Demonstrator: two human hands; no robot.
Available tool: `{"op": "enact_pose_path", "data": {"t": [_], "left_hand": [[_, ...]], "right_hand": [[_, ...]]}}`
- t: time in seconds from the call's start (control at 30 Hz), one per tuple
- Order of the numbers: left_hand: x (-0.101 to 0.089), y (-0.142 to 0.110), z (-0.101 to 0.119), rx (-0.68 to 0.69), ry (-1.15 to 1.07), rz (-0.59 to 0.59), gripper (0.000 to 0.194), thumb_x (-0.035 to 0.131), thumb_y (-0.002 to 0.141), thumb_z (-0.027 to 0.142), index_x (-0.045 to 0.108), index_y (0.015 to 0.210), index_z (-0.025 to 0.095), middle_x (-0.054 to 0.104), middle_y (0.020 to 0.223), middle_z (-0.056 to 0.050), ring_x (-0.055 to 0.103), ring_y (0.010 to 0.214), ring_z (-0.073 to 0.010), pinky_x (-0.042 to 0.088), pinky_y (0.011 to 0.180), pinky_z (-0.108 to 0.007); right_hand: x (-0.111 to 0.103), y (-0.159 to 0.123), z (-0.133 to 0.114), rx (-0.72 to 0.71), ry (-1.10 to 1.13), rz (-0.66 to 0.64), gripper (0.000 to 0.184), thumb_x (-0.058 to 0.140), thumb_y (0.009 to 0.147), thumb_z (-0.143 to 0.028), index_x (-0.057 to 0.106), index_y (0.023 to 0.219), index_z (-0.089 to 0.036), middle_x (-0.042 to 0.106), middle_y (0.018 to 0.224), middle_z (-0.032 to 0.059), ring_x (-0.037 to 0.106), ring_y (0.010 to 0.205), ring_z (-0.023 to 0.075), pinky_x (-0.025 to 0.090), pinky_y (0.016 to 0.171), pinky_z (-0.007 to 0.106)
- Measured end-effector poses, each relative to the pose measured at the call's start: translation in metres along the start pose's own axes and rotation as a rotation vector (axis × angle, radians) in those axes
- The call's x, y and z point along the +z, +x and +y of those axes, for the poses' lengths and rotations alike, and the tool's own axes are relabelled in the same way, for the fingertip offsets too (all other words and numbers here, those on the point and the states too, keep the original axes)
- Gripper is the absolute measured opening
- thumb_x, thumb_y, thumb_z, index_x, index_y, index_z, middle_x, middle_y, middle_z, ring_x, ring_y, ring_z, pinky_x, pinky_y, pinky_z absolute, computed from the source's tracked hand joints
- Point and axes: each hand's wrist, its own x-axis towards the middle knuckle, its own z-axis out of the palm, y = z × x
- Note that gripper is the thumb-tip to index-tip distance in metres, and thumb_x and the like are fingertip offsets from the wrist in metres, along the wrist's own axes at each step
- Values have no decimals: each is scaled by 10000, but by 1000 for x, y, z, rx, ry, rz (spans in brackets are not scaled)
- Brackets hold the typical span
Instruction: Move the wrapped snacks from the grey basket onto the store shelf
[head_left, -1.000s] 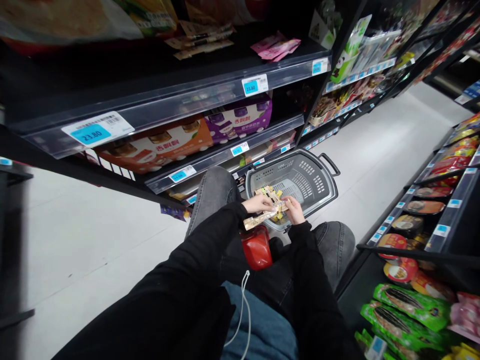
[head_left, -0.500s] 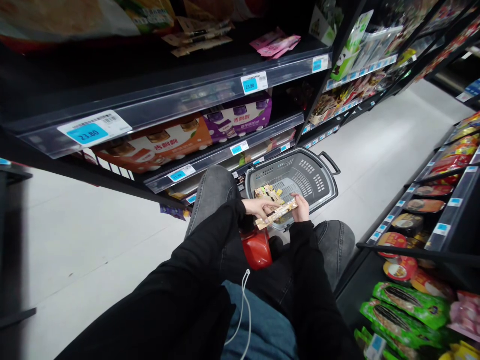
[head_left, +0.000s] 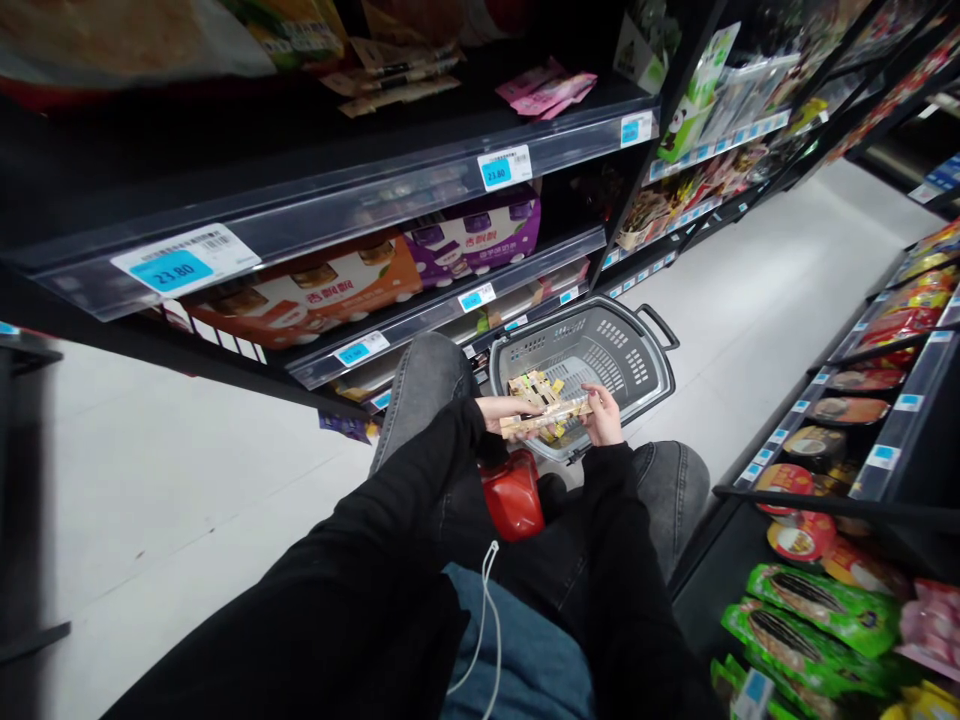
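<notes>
Between my hands, above the near end of a grey shopping basket (head_left: 660, 385), is a long beige stick packet (head_left: 551, 415); whether it is one or more stacked is unclear. The fingers of my left hand (head_left: 501, 411) close around its left part, mostly hidden by it. My right hand (head_left: 603, 416) pinches the packet's right end between thumb and fingers. Behind it, more beige and yellow packets (head_left: 534, 385) lie inside the basket. A shiny red object (head_left: 514, 500), partly covered, sits between my legs.
Dark shelves on the left hold orange (head_left: 315, 290) and purple cartons (head_left: 480, 238), beige sticks (head_left: 401, 80) and pink sachets (head_left: 547, 92). To the right, a low shelf carries bowl-shaped tubs (head_left: 802, 540) and green bags (head_left: 814, 610). Pale floor (head_left: 750, 300) runs down the aisle.
The beige packet was lifted and tilted up to the right, then came more level as my left hand moved beneath it. My right hand has shifted slightly right. The basket has stayed put.
</notes>
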Motion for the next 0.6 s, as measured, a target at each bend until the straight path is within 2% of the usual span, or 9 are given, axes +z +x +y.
{"op": "enact_pose_path", "data": {"t": [0.07, 0.2, 0.3, 0.37, 0.4, 0.5, 0.6], "left_hand": [[-3, 3, 1, 32, -10, 74, 289, 619, 779, 347, 651, 874, 76, 559, 565, -43, 436, 391, -67, 302, 320, -143], [-8, 5, 3, 136, -16, 318, 316, 682, 723, 375, 665, 823, 75, 609, 628, -53, 457, 406, -44, 299, 325, -120], [-12, 4, 5, 214, -12, 455, 343, 755, 642, 302, 673, 892, 83, 649, 685, -65, 530, 443, -65, 343, 342, -118], [-15, 3, 5, 261, -26, 485, 389, 781, 592, 211, 668, 948, 102, 671, 753, -72, 609, 538, -106, 430, 411, -133], [-16, 2, 5, 281, -46, 496, 403, 783, 581, 178, 663, 959, 108, 677, 785, -79, 638, 594, -130, 478, 468, -155], [-17, 2, 5, 347, -113, 566, 401, 781, 566, 120, 641, 941, 99, 682, 824, -107, 670, 684, -190, 555, 609, -251], [-18, 4, 5, 445, -164, 673, 411, 794, 524, 68, 612, 892, 88, 679, 803, -106, 673, 683, -214, 574, 621, -304]], "right_hand": [[-2, -1, -3, 18, 21, -6, 325, 675, 677, -438, 584, 893, -214, 517, 576, -51, 441, 404, 58, 334, 377, 184], [-5, -1, -6, 30, 83, -12, 316, 672, 682, -422, 611, 919, -223, 627, 755, 4, 568, 577, 98, 419, 451, 191], [-7, 0, -5, -5, 109, 21, 310, 635, 695, -486, 617, 682, -177, 644, 771, 39, 588, 642, 125, 464, 497, 219], [-7, 0, -5, -18, 99, 50, 346, 665, 662, -472, 571, 549, -159, 647, 758, 48, 595, 663, 137, 485, 530, 239], [-6, 0, -5, -15, 87, 63, 324, 693, 635, -443, 571, 542, -158, 651, 755, 48, 600, 671, 143, 494, 548, 249], [-4, 0, -6, 16, 32, 100, 247, 754, 554, -341, 634, 692, -174, 672, 766, 38, 619, 709, 168, 520, 611, 295], [-4, 1, -5, 7, -32, 117, 357, 769, 511, -285, 647, 831, -184, 688, 876, 56, 631, 804, 201, 531, 678, 339]]}}
